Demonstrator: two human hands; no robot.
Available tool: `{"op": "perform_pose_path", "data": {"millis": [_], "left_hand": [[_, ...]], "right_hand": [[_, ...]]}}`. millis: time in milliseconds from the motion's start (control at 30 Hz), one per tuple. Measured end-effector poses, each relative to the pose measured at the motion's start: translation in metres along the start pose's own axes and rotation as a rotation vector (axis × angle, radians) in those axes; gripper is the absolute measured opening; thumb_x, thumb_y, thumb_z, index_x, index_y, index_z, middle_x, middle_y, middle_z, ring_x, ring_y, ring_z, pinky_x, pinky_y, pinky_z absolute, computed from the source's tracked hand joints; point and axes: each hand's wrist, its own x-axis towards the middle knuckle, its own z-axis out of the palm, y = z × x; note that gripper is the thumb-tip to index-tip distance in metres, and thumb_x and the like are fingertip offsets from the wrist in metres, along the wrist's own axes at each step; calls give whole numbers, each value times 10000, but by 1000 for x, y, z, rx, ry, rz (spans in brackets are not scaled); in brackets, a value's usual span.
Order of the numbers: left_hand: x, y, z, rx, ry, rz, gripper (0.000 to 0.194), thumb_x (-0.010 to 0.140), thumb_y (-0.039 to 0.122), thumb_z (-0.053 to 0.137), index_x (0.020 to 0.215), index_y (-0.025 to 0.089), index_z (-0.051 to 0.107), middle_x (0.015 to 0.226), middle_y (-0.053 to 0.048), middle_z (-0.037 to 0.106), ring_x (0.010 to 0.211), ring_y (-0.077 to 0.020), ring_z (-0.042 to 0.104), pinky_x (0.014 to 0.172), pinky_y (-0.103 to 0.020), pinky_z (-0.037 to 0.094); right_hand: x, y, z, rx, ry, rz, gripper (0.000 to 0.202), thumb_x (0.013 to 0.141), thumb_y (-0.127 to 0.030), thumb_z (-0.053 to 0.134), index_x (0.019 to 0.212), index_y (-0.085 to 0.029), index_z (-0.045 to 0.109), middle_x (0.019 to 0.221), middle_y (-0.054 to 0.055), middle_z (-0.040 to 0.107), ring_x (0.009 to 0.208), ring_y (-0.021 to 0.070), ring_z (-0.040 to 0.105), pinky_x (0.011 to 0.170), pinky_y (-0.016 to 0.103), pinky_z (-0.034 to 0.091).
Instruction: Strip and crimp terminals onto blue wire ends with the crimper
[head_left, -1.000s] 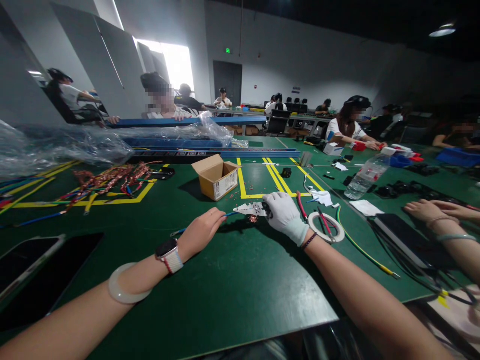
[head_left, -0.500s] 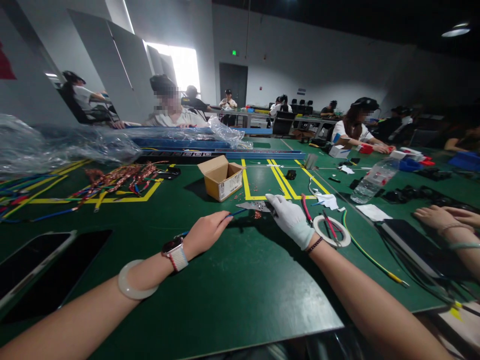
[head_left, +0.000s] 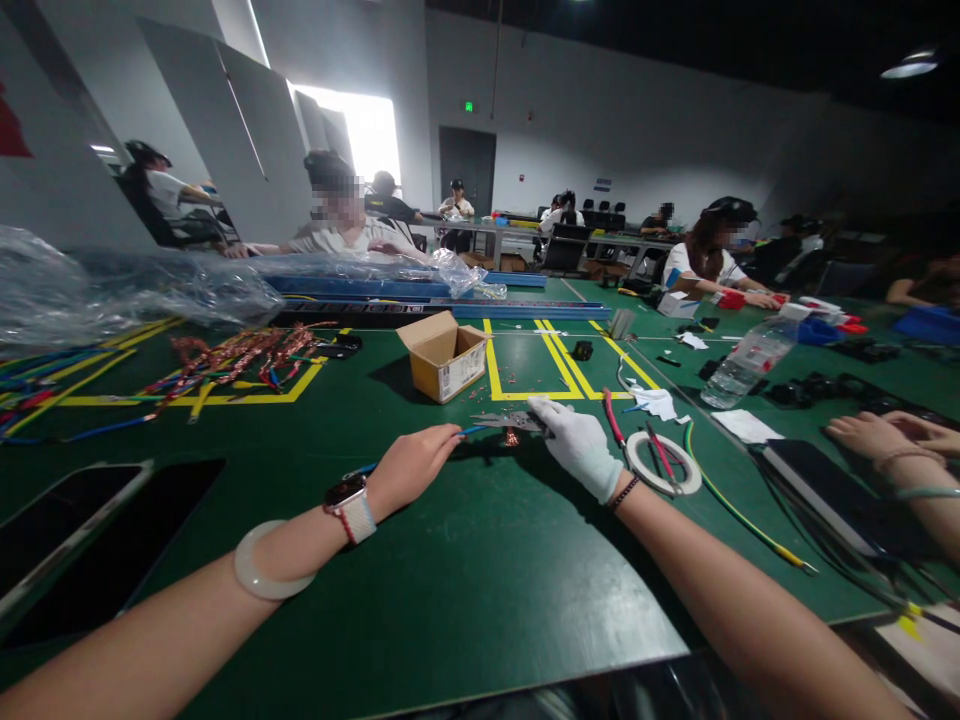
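Observation:
A blue wire (head_left: 472,430) is pinched between the bare fingers of my left hand (head_left: 416,465), its front end pointing right. Its end meets the metal jaws of a wire stripper (head_left: 506,421), whose handles are mostly hidden in my gloved right hand (head_left: 577,447). Under the jaws, frayed copper strands (head_left: 512,437) spread downward. Whether they belong to the blue wire I cannot tell for certain. Just beyond the tool stands an open yellow cardboard box (head_left: 450,370), with small copper scraps scattered to its right.
Bundled wires with bared copper (head_left: 247,360) lie at the left, near two dark tablets (head_left: 127,540). On the right are a white tape roll (head_left: 664,462), a green-yellow cable (head_left: 739,515), a plastic bottle (head_left: 750,360) and a co-worker's hands (head_left: 885,435). Blue rails (head_left: 360,285) cross the back.
The wire stripper's jaws have shifted slightly and look more parted than before, and my right hand has turned a little with them. My left hand stays almost in place, still on the blue wire.

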Motion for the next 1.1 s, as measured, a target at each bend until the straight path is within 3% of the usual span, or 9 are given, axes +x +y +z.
{"op": "perform_pose_path", "data": {"millis": [167, 333, 500, 733, 900, 1000, 1100], "left_hand": [[0, 5, -3, 36, -6, 4, 335, 985, 330, 331, 1068, 173, 616, 1062, -74, 702, 945, -213, 669, 834, -324, 512], [-1, 10, -7, 112, 7, 10, 301, 980, 332, 377, 1048, 173, 622, 936, -63, 719, 822, -209, 678, 744, -313, 504], [-2, 14, -9, 51, 20, 18, 257, 977, 305, 399, 1040, 166, 606, 927, -53, 707, 830, -201, 672, 717, -296, 489], [-4, 22, -12, -75, -12, -37, 171, 960, 277, 443, 992, 181, 581, 876, -24, 703, 788, -186, 676, 655, -264, 469], [-7, 29, -10, -128, -29, -60, 129, 959, 263, 439, 966, 197, 550, 872, -11, 713, 804, -190, 685, 668, -263, 473], [-9, 34, -8, -141, -41, -60, 135, 964, 270, 424, 950, 202, 540, 919, -22, 716, 829, -195, 688, 679, -266, 485], [-10, 36, -7, -140, -48, -52, 148, 965, 287, 418, 950, 206, 542, 944, -31, 711, 845, -200, 688, 680, -268, 493]], "right_hand": [[2, -2, 0, 18, 38, 43, 493, 844, -104, 403, 1299, -253, 519, 1349, 32, 545, 1043, 202, 631, 792, 302, 542], [3, 3, 11, 114, 162, -9, 567, 796, -19, 393, 1342, -154, 463, 1425, 102, 454, 1217, 206, 526, 996, 335, 458], [1, 5, 25, 187, 256, -88, 680, 781, -2, 386, 1448, -90, 291, 1495, 167, 320, 1381, 238, 307, 1097, 404, 350], [-2, -2, 33, 207, 333, -118, 752, 816, -88, 419, 1495, -75, 94, 1504, 218, 253, 1414, 287, 206, 1099, 486, 322], [0, -4, 30, 150, 393, -138, 665, 832, -148, 450, 1444, -36, 218, 1413, 241, 377, 1355, 297, 309, 1098, 476, 308], [-1, -8, 24, 75, 380, -52, 590, 852, -220, 477, 1384, -22, 317, 1338, 254, 444, 1260, 312, 404, 1042, 464, 358], [-1, -13, 14, -29, 310, 38, 495, 851, -176, 460, 1323, -40, 396, 1275, 233, 493, 1119, 296, 490, 927, 413, 417]]}}
